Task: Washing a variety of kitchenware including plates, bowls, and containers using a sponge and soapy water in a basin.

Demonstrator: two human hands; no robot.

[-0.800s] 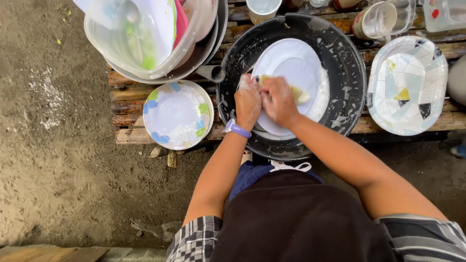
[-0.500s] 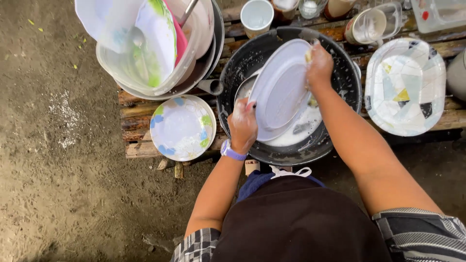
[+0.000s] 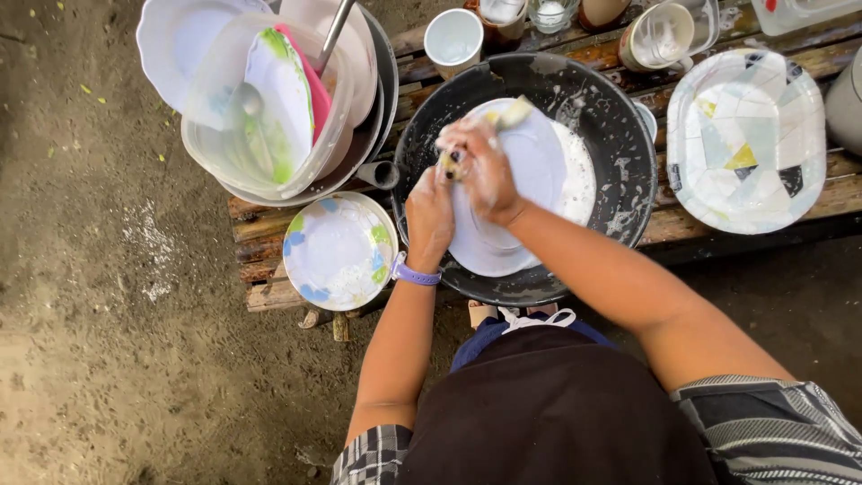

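A white oval plate point(image 3: 530, 171) is tilted over a black basin point(image 3: 620, 144) of soapy water. My left hand point(image 3: 429, 216), with a purple wristband, grips the plate's left edge. Covered in suds, my right hand point(image 3: 480, 162) presses a yellow sponge point(image 3: 514, 111) against the plate's upper left face.
A round plate with blue and green patches point(image 3: 337, 251) lies left of the basin on wooden slats. A large bowl stacked with plates, a clear tub and a spoon point(image 3: 269, 99) stands at the back left. A patterned plate point(image 3: 745, 139) sits right; cups point(image 3: 452, 38) line the back.
My right hand has swept the sponge from the plate's far right rim back to its upper left. The plate has dropped flatter into the basin. My left hand kept its grip.
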